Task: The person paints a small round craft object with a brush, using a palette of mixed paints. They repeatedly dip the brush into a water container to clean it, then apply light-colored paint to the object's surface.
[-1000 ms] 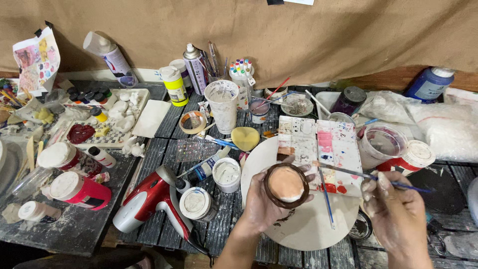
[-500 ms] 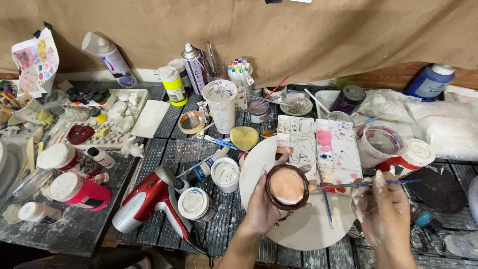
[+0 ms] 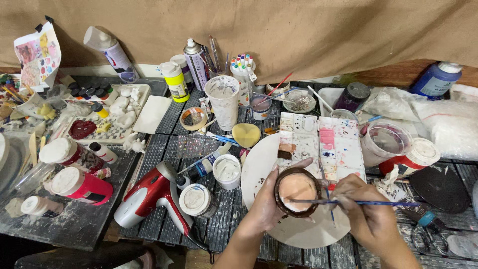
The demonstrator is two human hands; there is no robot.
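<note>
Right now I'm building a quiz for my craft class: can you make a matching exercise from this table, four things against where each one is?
Things:
1. small round bowl
2. paintbrush
3. red hair dryer
4. blue bottle

Places:
A. far right, by the brown cloth backdrop
B. held in the right hand, tip at the bowl
C. held in the left hand, over the white round plate
D. lying left of the hands

Pairs: 1-C, 2-B, 3-D, 4-A

Brush (image 3: 358, 202) tip too small to resolve against bowl (image 3: 297, 191); handle middle hidden by right hand (image 3: 371, 211). At 9 o'clock, a plate (image 3: 4, 159) is cut off by frame edge
</note>
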